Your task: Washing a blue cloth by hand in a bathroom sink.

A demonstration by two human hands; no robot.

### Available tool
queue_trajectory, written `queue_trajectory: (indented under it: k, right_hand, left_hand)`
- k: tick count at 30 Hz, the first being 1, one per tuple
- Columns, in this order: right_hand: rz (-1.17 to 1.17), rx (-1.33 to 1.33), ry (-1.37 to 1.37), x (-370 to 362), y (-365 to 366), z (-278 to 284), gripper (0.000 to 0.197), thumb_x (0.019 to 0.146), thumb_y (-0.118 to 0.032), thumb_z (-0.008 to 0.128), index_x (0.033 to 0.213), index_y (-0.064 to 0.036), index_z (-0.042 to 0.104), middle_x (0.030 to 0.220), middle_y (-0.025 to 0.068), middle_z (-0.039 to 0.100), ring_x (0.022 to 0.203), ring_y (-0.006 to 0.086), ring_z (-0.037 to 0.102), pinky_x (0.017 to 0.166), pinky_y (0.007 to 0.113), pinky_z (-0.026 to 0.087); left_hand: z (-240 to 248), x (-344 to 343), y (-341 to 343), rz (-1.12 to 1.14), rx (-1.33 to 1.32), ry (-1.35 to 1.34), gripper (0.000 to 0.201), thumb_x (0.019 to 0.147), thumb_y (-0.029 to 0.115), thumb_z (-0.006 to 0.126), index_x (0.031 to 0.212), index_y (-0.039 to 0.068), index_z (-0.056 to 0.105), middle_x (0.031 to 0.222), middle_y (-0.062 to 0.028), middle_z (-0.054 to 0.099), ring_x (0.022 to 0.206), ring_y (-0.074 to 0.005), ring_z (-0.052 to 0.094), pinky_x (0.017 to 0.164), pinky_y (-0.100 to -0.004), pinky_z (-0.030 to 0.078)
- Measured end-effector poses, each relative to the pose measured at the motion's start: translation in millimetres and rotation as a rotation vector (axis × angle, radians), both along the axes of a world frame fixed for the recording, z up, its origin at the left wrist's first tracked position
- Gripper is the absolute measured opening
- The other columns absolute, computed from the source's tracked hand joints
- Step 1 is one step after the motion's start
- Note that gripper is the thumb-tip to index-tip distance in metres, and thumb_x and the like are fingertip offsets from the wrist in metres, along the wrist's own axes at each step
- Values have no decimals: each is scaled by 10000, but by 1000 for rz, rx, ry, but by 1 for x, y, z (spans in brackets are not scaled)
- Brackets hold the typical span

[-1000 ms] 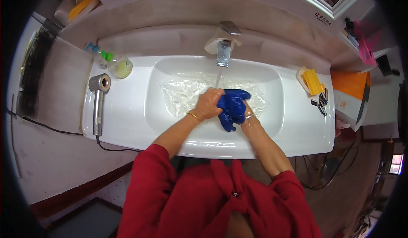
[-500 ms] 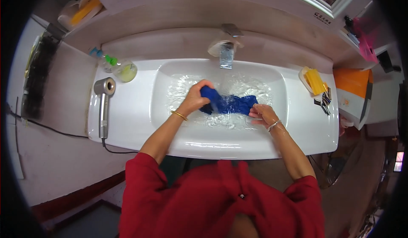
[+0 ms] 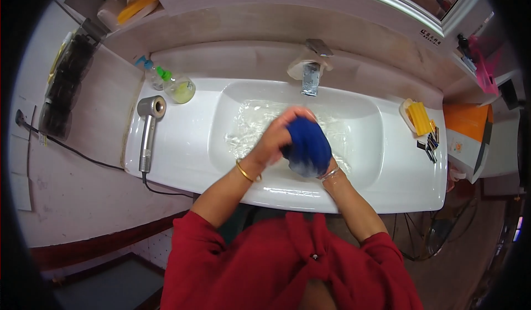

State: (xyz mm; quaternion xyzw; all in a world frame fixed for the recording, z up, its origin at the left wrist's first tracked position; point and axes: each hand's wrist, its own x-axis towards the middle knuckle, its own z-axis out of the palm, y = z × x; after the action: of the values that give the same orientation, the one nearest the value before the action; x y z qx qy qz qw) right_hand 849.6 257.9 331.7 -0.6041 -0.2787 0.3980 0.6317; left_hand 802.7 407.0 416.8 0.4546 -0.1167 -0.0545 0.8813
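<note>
A wet, bunched blue cloth (image 3: 308, 144) is lifted over the front part of the white sink basin (image 3: 365, 116). My left hand (image 3: 272, 143), with a gold bangle at its wrist, is closed on the cloth's left and upper side. On the other side my right hand (image 3: 331, 169) is up against the cloth. The cloth covers its fingers, so their grip is hidden; a silver bracelet shows at the wrist. Rippling water (image 3: 249, 124) lies in the basin below. Above the basin's back edge is a metal faucet (image 3: 311, 77).
A grey hair dryer (image 3: 148, 130) with a black cord lies on the left ledge. Behind it stand a blue-topped pump bottle (image 3: 152, 75) and a green-topped bottle (image 3: 180, 90). On the right ledge are a yellow ridged bar (image 3: 420, 118) in a dish and several small dark items (image 3: 431, 147).
The blue cloth, stretched between my hands in the water before, is now gathered and raised. My right hand has moved left and in behind it. The whole view has shifted slightly.
</note>
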Motion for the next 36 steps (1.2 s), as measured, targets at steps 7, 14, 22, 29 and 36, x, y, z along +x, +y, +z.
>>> queue_trajectory:
  k: [7,14,22,29,36]
  right_hand:
    - [-241,474,1196,-11,-16,-7,544,893,-406,466,1262,-9,424,1234,172,500,1126,302,505,981,441,387]
    - [-403,404,1216,-24,-37,9,383,860,-304,555,1140,-45,526,1138,130,569,1025,264,570,906,425,449]
    - [-476,469,1194,-26,-19,25,422,828,-358,562,1174,-122,504,1216,100,514,1100,276,501,920,565,366]
    - [-274,910,1400,-26,13,46,592,829,-475,497,1254,-70,425,1167,138,511,1069,274,489,764,420,463]
    - [-125,610,1380,-46,28,20,514,816,-422,554,1178,-70,459,1019,138,540,898,241,529,598,301,453]
  left_hand:
    - [-132,37,91,406,993,212,338,775,55,518,1110,74,557,1007,-51,588,912,-137,554,799,-267,455]
    - [-147,81,157,806,423,408,247,849,193,534,1050,52,559,982,-19,595,877,-103,548,760,-225,435]
    - [-231,71,83,299,604,635,319,862,375,499,1002,100,578,801,-29,547,685,-143,485,556,-255,414]
    - [-147,19,28,6,-564,610,734,781,710,387,1251,147,430,1186,-70,503,1118,-228,467,964,-427,360]
    - [-120,42,48,130,-492,463,616,797,455,602,1265,112,395,1110,-108,526,970,-238,551,772,-348,488]
